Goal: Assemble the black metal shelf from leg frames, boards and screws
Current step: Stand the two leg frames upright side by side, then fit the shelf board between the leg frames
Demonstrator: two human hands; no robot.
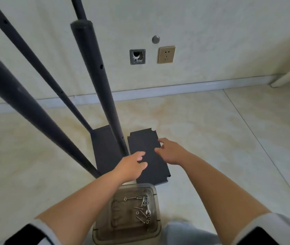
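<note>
Both my hands, left hand (132, 165) and right hand (170, 151), hover with loosely spread fingers over the loose board (147, 156) beside the leg frames (103, 85).

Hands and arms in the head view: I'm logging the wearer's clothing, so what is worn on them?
The left hand and right hand are bare: no gloves, rings or watch visible. The forearms are uncovered too. Short sleeves show at the bottom corners, black with a light grey or white band at the hem.

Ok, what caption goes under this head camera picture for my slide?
Both hands, left and right, reach over a loose black board beside the leg frames, screws waiting in a tub.
</note>
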